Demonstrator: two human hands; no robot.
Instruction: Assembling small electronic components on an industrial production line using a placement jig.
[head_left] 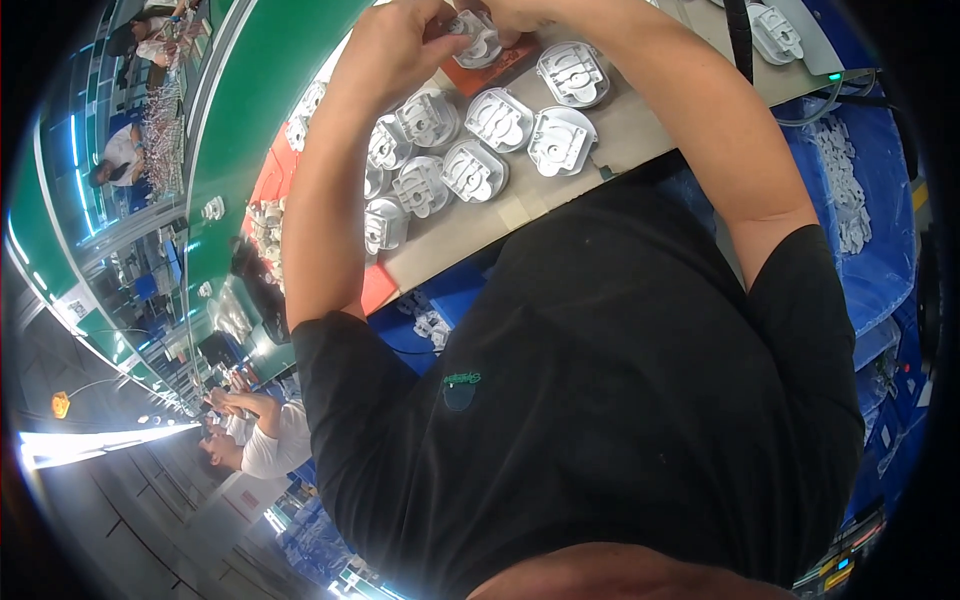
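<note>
At the top edge of the picture, both my hands are at one white plastic housing [477, 42], which sits over an orange-red block [497, 70]. My left hand [408, 32] grips the housing from the left, with its thumb against the near side. From the right, my right hand [512, 16] closes on the same part, though the frame cuts off much of it. Nearest to them on the bench stand several more round white housings [499, 120] with moulded recesses, facing up. One of these housings [573, 74] lies just right of the block.
The beige bench top [625, 130] ends close to my body. Right of my arm are another white housing [774, 34], a dark upright pole [739, 40] and a blue-lined bin [880, 200] of small white parts. A green conveyor [225, 130] runs along the left; co-workers sit beyond.
</note>
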